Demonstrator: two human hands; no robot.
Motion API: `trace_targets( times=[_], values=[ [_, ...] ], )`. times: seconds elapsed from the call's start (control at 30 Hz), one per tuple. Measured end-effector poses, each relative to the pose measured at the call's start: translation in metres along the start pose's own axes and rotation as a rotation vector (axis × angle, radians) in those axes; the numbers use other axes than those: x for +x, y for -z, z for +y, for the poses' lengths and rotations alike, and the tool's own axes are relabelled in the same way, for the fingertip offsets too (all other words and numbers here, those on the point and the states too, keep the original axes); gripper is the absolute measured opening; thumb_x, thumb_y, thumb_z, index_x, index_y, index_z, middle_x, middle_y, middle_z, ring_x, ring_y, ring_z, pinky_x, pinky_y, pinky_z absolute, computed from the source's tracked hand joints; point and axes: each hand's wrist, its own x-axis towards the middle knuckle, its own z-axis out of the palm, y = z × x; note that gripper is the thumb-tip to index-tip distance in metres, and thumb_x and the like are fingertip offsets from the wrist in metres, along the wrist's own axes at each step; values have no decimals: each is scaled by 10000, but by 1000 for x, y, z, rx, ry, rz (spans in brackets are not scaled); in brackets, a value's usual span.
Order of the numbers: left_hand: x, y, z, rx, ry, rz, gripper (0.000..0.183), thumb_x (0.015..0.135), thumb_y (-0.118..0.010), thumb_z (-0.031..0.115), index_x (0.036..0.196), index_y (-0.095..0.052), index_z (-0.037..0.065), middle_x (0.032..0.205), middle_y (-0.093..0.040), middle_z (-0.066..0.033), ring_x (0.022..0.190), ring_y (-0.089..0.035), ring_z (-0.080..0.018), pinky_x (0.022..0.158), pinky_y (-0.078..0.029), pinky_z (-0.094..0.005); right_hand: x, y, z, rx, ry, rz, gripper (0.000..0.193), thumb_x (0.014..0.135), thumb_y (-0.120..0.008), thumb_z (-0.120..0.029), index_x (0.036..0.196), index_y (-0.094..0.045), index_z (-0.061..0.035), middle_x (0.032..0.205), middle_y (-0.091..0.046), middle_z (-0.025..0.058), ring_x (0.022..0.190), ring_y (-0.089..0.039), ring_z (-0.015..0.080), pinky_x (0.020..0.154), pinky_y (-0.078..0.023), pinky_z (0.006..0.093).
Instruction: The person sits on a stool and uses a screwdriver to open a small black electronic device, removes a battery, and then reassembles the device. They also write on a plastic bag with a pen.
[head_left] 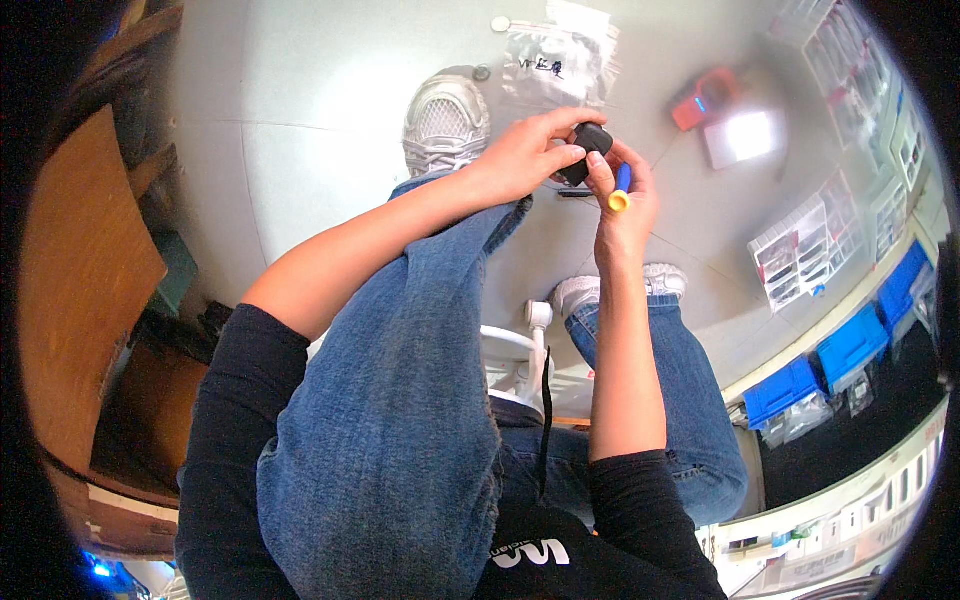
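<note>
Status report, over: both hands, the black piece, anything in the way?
Left hand and right hand on black piece. Right also holding blue-and-yellow tool. Bag on floor ahead; no obstruction seen at the hands.

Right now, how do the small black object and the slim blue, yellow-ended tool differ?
The small black object looks black; the slim blue, yellow-ended tool shows two colours. The object is broad and blocky, the tool narrow. Both are held in the fingers.

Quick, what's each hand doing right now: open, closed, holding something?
Left hand: closed, holding one side of a small black object.
Right hand: closed, holding the same object plus a blue-and-yellow tool.
</note>
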Motion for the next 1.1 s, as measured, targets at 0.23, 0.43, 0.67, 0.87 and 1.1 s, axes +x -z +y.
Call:
trace_targets(
  times=[0.23, 0.43, 0.67, 0.87, 1.1],
  values=[
    [0, -4, 2, 53, 36, 116, 486, 841, -542, 124, 1279, -346, 52, 1000, -598, -131, 881, -613, -204, 768, -483, -313, -5, 6, 0, -38, 69, -23, 340, 774, -689, -180, 1015, -494, -40, 855, -546, 36, 767, -517, 99, 682, -440, 234],
    [-2, 0, -8, -132, 112, -46, 290, 840, -562, 111, 1092, -505, -22, 971, -599, -121, 848, -596, -159, 745, -491, -292, -14, -9, -2, 21, 119, 85, 323, 793, -663, -152, 1021, -474, -23, 871, -532, 37, 802, -506, 116, 715, -436, 247],
    [-2, -8, 6, -41, 94, -75, 265, 822, -589, 137, 1018, -531, -31, 856, -619, -94, 747, -596, -134, 663, -497, -271, -7, 20, -14, 103, 42, -39, 331, 795, -659, -149, 1071, -558, 3, 950, -591, 68, 843, -561, 124, 761, -467, 257],
    [-7, -7, 19, 20, 106, -31, 250, 811, -596, 148, 990, -543, -19, 781, -617, -88, 662, -570, -126, 602, -467, -271, -13, 8, -24, 2, 146, 33, 305, 780, -686, -164, 1009, -570, 0, 883, -591, 43, 795, -544, 101, 718, -452, 235],
    [-11, -7, 20, 310, -86, 106, 269, 771, -619, 172, 929, -543, -33, 692, -584, -154, 613, -567, -229, 572, -437, -330, -20, -4, -29, -72, 238, 125, 248, 794, -665, -141, 971, -578, 8, 859, -598, 45, 767, -544, 99, 690, -454, 226]
  ],
)
